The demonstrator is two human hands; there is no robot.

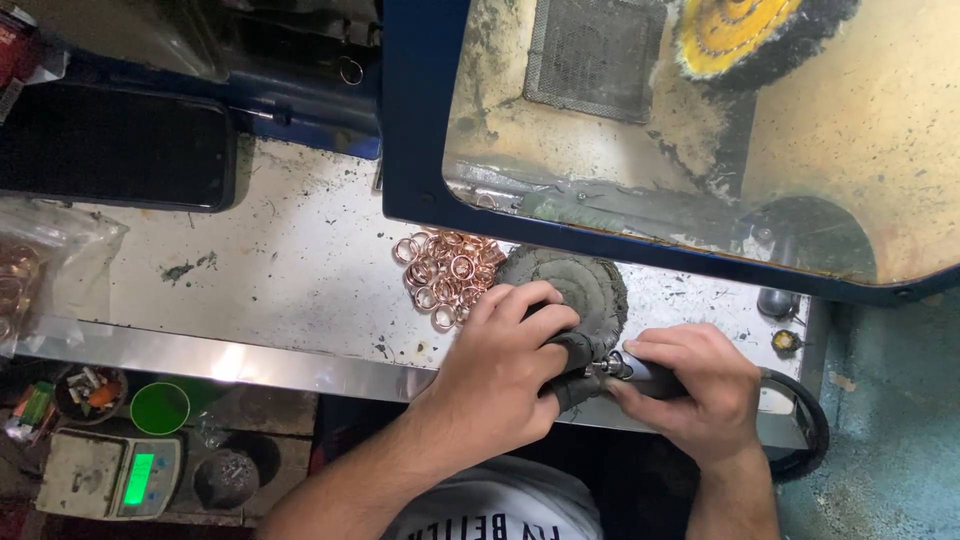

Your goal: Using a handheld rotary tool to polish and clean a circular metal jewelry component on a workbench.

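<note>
Two hands work a small tool at a dirty white bench.

A big blue box with a yellow window (690, 140) fills 1 o'clock, above the scratched white bench (290, 270). A black phone (110, 150) lies at 10 o'clock, a clear plastic bag (50, 270) at 9 o'clock, a scale with a green screen (110, 475) at 7 o'clock. Shiny copper rings (445, 275) pile beside a round grey pad (580, 290). The left hand (500, 380) pinches something dark and small. The right hand (700, 390) grips a corded tool (625, 372).

Stained white bench top (300, 290) with metal front edge carrying: pile of copper rings (448, 274), dark round pad (585, 285) touching pile, black phone (115, 150) lying far left, clear plastic bag (45, 270) overhanging left edge.
</note>
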